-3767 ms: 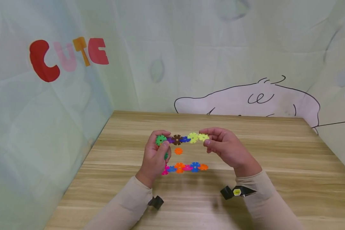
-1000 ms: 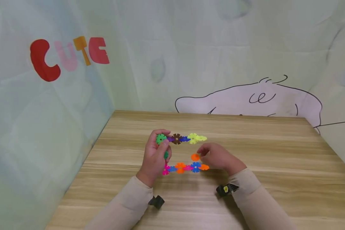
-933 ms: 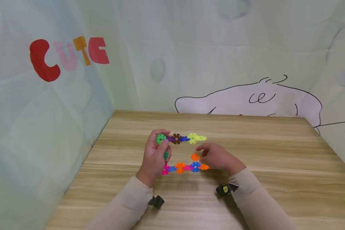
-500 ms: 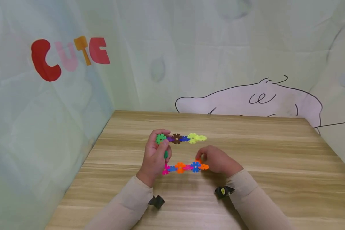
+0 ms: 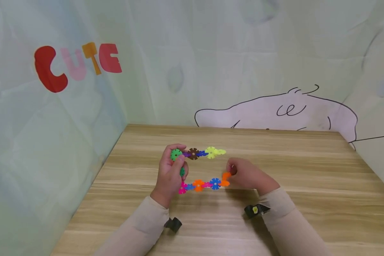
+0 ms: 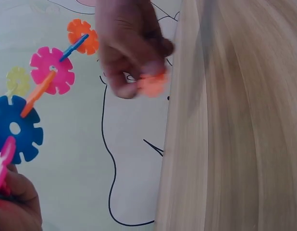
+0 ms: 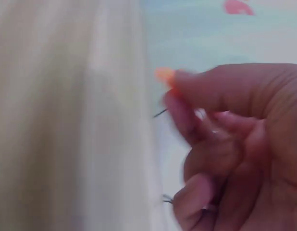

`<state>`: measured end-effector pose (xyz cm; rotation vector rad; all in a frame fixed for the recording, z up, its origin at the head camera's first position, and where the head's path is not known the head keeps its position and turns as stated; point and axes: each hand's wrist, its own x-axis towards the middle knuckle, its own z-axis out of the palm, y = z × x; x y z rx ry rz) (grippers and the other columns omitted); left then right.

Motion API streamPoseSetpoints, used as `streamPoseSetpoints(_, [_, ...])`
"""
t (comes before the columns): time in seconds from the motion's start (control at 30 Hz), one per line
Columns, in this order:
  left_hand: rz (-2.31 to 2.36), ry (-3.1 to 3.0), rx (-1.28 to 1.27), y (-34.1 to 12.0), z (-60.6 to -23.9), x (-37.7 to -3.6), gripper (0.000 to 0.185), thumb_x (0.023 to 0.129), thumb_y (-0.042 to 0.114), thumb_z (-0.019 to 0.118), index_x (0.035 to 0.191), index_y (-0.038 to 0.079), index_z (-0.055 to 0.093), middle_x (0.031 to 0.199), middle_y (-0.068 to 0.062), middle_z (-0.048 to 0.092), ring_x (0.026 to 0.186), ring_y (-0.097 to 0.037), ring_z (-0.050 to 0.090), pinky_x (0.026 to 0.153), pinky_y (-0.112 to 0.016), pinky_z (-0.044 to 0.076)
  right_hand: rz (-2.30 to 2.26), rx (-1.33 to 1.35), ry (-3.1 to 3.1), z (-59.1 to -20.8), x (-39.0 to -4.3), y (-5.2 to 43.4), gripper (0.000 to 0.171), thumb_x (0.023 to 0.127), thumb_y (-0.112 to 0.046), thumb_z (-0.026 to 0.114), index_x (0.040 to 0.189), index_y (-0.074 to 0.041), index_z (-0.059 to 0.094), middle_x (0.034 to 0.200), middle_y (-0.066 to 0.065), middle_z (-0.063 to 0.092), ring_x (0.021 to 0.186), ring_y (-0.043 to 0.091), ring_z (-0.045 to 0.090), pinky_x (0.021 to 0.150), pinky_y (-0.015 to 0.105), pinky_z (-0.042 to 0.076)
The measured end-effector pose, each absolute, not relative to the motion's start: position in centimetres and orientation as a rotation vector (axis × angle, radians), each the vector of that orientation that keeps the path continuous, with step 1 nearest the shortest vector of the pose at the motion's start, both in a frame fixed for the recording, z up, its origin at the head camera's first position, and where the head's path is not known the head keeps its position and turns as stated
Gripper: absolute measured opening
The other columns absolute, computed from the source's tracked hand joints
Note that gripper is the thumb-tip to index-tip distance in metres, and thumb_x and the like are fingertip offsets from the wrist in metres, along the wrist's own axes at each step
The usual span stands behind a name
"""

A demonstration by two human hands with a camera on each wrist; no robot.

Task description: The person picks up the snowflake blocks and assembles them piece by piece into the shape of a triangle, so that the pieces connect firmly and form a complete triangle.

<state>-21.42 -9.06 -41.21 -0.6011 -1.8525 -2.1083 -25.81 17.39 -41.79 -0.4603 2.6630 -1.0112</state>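
Note:
My left hand (image 5: pixel 179 162) grips the left end of a chain of plastic snowflake discs at a green disc (image 5: pixel 176 154). An upper row (image 5: pixel 202 153) runs right through purple, brown, blue and yellow discs. A lower row (image 5: pixel 202 185) of pink, blue and orange discs lies near the table. My right hand (image 5: pixel 231 172) pinches an orange disc (image 5: pixel 226 175) against the right end of the lower row. The left wrist view shows the right hand (image 6: pixel 129 48) with that orange disc (image 6: pixel 151 84) beside the row's pink disc (image 6: pixel 52 70) and blue disc (image 6: pixel 14 127). In the blurred right wrist view, an orange tip (image 7: pixel 165 74) shows at my right hand's fingertips.
The wooden table (image 5: pixel 307 177) is walled in by pale fabric at the back and left. The left fabric carries red, pink and orange letters (image 5: pixel 78 64). A cartoon outline (image 5: pixel 275 113) is drawn at the back right. Black wrist mounts (image 5: pixel 255 210) sit on both sleeves.
My right hand let go of the upper row's yellow end, picked up the loose orange disc from the table and carried it to the right end of the lower row. The left hand barely moved.

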Motion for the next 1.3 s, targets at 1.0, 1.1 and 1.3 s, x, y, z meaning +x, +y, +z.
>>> streamPoseSetpoints(1.0, [-2.104, -1.830, -0.625, -9.1, -41.2, -21.4, 0.021, 0.112, 0.008, 0.039, 0.130, 0.008, 0.049, 0.073, -0.007, 0.046, 0.048, -0.018, 0.040, 0.044, -0.021, 0.041, -1.910, -0.717, 2.581, -36.8, -23.5, 18.0, 0.024, 0.096, 0.006, 0.069, 0.119, 0.001, 0.064, 0.094, 0.007, 0.070, 0.078, 0.017, 0.064, 0.069, 0.024, 0.056])
streamPoseSetpoints(1.1, [-2.101, -1.829, -0.635, -9.1, -41.3, -21.4, 0.022, 0.112, 0.008, 0.039, 0.131, 0.003, 0.048, 0.073, -0.007, 0.045, 0.048, -0.019, 0.040, 0.044, -0.021, 0.041, -1.928, -0.716, 2.555, -36.7, -23.4, 18.0, 0.023, 0.096, 0.006, 0.068, 0.118, 0.004, 0.063, 0.097, 0.013, 0.072, 0.080, 0.015, 0.066, 0.071, 0.024, 0.057])
streamPoseSetpoints(1.3, [-2.101, -1.832, -0.645, -9.1, -41.3, -21.5, 0.021, 0.111, 0.008, 0.039, 0.130, 0.004, 0.049, 0.077, -0.006, 0.047, 0.048, -0.019, 0.040, 0.044, -0.021, 0.041, -1.961, -0.727, 2.534, -36.8, -23.2, 17.8, 0.022, 0.097, 0.007, 0.068, 0.117, 0.004, 0.060, 0.099, 0.010, 0.074, 0.081, 0.016, 0.067, 0.073, 0.025, 0.059])
